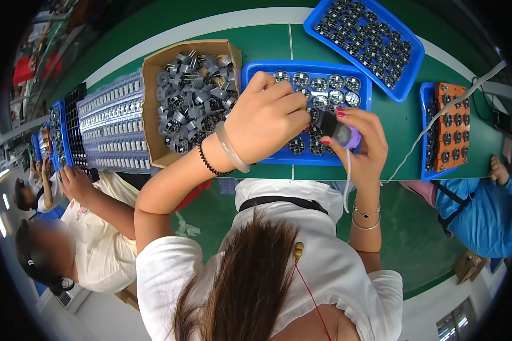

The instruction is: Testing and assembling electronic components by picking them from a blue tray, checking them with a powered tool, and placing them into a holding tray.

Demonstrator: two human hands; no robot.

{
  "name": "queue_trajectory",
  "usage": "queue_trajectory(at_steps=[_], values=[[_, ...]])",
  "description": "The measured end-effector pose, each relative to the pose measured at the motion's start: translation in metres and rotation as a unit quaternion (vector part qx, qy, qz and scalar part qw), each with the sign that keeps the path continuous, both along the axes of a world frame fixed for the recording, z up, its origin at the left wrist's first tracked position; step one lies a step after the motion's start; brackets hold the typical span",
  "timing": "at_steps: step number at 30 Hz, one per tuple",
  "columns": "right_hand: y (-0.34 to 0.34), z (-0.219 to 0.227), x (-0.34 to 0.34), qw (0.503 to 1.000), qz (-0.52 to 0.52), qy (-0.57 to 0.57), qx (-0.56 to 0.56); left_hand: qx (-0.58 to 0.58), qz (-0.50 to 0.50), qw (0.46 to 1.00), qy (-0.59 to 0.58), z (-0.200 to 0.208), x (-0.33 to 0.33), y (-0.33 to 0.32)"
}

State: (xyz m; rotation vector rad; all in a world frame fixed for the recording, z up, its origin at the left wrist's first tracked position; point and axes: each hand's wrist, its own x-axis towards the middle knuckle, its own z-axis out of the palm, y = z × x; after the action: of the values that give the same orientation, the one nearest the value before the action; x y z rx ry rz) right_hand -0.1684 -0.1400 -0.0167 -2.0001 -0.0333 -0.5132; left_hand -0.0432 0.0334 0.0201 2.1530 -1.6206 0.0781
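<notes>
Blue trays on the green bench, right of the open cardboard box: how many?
3: the middle tray beneath the left hand and right hand; the slanted tray, upper right; the far-right tray, partly covered by the orange block. Any stacked underneath would be hidden.

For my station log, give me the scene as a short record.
Left hand: over the middle blue tray; its grip is hidden
Right hand: holding a dark piece with a purple ring
Middle tray contents: round metallic parts
Left of tray: cardboard box of loose grey parts
Far right: orange block
</notes>
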Motion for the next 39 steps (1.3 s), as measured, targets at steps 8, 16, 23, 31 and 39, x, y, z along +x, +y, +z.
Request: queue_trajectory(at_steps=[8,16,23,31,39], values=[[-0.010,-0.006,-0.015,0.985,-0.122,-0.025,0.118,0.089,0.032,0.995,0.002,-0.027,0.000,-0.005],[-0.006,-0.007,-0.016,0.989,-0.089,-0.023,0.112,0.096,0.031,0.995,0.015,-0.031,0.000,0.002],[0.001,-0.002,-0.009,0.994,-0.078,-0.023,0.076,0.115,0.060,0.992,-0.012,-0.021,0.004,0.019],[0.015,0.009,0.004,0.999,0.015,-0.009,-0.031,-0.023,-0.010,0.999,-0.021,0.004,-0.012,0.014],[0.016,0.005,0.001,0.999,0.001,-0.024,0.021,-0.019,0.040,0.999,0.007,0.007,-0.014,0.018]])
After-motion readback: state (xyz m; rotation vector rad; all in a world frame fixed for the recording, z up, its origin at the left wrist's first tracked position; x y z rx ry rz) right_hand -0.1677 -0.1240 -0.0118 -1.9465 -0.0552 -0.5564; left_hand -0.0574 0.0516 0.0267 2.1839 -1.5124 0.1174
